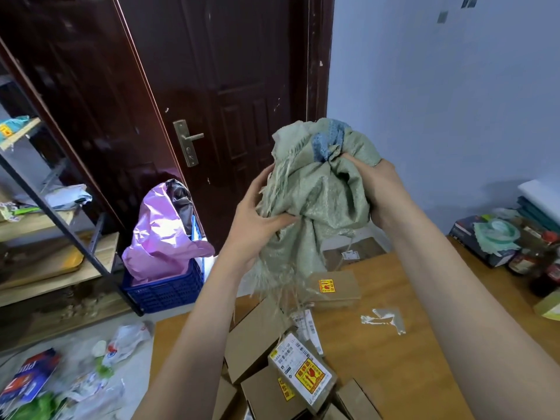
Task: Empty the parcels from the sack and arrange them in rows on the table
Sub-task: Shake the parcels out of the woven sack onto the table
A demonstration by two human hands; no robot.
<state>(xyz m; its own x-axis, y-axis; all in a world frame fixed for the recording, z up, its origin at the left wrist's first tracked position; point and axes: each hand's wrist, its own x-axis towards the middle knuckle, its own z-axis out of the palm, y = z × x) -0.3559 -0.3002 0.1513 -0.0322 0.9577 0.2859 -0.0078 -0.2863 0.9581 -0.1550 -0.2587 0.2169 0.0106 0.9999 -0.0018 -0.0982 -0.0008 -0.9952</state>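
A crumpled grey-green woven sack (315, 201) with a blue patch is bunched up in the air above the wooden table (394, 359). My left hand (257, 225) grips its left side, and my right hand (378, 189) clutches its right side. Frayed threads hang from the sack's lower end. Below it, several brown cardboard parcels (260, 341) lie in a loose heap on the table's near left part. One parcel bears a white label and a yellow sticker (303, 371). Another small box (336, 286) with a yellow sticker lies farther back.
A dark red door (212, 86) stands behind. A blue crate (169, 289) with pink plastic sits on the floor, beside a shelf rack (45, 237). Bags and litter (75, 374) cover the floor at left. Jars and boxes (515, 247) crowd the table's right end.
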